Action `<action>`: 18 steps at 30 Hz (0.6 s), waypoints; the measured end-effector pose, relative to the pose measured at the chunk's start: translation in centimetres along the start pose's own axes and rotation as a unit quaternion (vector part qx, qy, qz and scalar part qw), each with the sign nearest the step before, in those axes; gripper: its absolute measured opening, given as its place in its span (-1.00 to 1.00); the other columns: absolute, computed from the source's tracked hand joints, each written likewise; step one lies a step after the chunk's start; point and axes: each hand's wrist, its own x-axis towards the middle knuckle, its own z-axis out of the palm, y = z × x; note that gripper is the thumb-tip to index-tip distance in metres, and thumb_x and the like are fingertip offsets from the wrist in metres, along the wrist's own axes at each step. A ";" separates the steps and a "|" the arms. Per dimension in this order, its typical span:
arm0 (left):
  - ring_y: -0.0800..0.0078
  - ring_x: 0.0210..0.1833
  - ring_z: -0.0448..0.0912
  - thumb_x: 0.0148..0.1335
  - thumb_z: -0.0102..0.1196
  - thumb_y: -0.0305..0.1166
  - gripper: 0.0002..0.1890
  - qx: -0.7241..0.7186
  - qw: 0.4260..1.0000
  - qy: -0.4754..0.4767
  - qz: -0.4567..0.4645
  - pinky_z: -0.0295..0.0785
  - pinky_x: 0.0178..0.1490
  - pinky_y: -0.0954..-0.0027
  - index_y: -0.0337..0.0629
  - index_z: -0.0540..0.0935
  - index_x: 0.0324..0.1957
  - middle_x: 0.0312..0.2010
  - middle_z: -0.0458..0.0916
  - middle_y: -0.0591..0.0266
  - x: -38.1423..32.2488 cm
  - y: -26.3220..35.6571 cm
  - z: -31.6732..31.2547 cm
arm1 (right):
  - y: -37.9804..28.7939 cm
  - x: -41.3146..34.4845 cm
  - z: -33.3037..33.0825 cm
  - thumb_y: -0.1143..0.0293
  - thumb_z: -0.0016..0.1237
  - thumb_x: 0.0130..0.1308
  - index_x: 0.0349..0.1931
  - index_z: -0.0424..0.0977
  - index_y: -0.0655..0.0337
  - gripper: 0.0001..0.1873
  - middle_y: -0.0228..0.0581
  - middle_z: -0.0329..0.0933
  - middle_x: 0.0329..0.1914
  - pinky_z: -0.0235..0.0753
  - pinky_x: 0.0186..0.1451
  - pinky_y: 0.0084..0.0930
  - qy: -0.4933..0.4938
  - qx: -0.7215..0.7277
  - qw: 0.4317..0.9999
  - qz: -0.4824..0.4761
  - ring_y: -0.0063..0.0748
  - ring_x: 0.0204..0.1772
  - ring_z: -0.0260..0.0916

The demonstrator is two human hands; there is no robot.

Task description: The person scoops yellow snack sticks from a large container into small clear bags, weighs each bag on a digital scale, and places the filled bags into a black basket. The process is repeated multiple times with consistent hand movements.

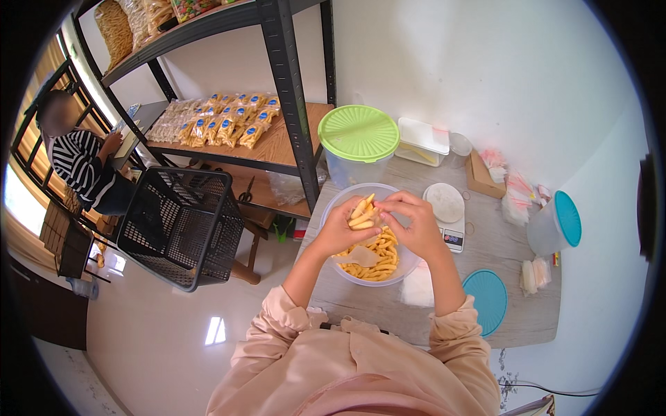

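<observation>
My left hand (342, 228) is wrapped around a small clear bag of yellow snack sticks (362, 214). At the bag's upper right edge, the fingers of my right hand (413, 221) are pinched together; what they grip is too small to make out fully, but it appears to be the plastic. Both hands are above a round translucent tub (408, 265). Loose snack sticks (382, 265) lie in it, with a pale plastic scoop (361, 256) on top. Just right of the tub is a white kitchen scale (450, 229) with a round platform. A stack of clear bags (418, 288) lies partly under my right forearm.
A green-lidded tub (359, 138) stands behind, near a black-framed shelf (289, 78) holding packed snacks (229, 122). Right on the table (499, 229) are a blue-lidded container (554, 223) and a loose blue lid (485, 302). A black crate (179, 229) and another person (83, 161) are left.
</observation>
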 end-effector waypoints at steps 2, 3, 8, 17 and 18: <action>0.45 0.01 0.47 -0.07 0.38 -0.41 -0.31 0.021 0.998 0.017 0.055 0.39 0.06 0.44 -0.23 0.32 0.12 -0.07 0.49 0.18 0.1 0.0 0.1 | -0.1 0.1 -0.2 0.55 0.05 0.10 -0.26 0.59 0.26 -0.82 -0.21 0.52 -0.37 0.45 -0.26 -0.47 0.011 0.000 1.000 0.003 -0.28 -0.35 0.50; 0.41 0.05 0.45 -0.08 0.39 -0.39 -0.25 0.029 0.998 0.028 0.056 0.37 0.09 0.41 -0.24 0.26 0.15 -0.03 0.46 0.14 0.1 0.0 0.2 | -0.2 0.1 -0.4 0.57 0.05 0.10 -0.26 0.59 0.28 -0.83 -0.21 0.52 -0.39 0.45 -0.27 -0.47 0.035 -0.004 0.999 0.002 -0.28 -0.35 0.50; 0.27 0.16 0.38 -0.13 0.44 -0.29 -0.04 0.075 0.996 0.002 0.051 0.26 0.23 0.31 -0.28 0.07 0.24 0.07 0.37 0.02 0.4 0.1 0.5 | -0.1 0.2 -0.5 0.60 0.04 0.10 -0.27 0.58 0.29 -0.83 -0.20 0.53 -0.39 0.45 -0.30 -0.48 0.062 0.022 0.998 0.015 -0.28 -0.37 0.50; 0.36 0.15 0.34 -0.04 0.28 -0.39 -0.19 0.039 0.998 -0.039 0.005 0.28 0.17 0.35 -0.25 0.09 0.21 0.09 0.29 -0.01 0.1 0.0 0.2 | -1.2 -0.4 1.1 0.41 0.10 0.10 -0.24 0.55 0.24 -0.80 -0.21 0.47 -0.29 0.46 -0.23 -0.45 -0.010 -0.014 1.000 0.006 -0.24 -0.28 0.48; 0.38 0.13 0.34 -0.03 0.26 -0.41 -0.25 0.028 0.999 -0.012 0.019 0.28 0.16 0.36 -0.23 0.12 0.17 0.06 0.30 0.01 0.0 -0.2 0.4 | -1.4 -0.3 0.9 0.39 0.11 0.09 -0.21 0.54 0.23 -0.76 -0.22 0.45 -0.25 0.46 -0.21 -0.45 0.008 -0.021 1.000 0.002 -0.25 -0.25 0.48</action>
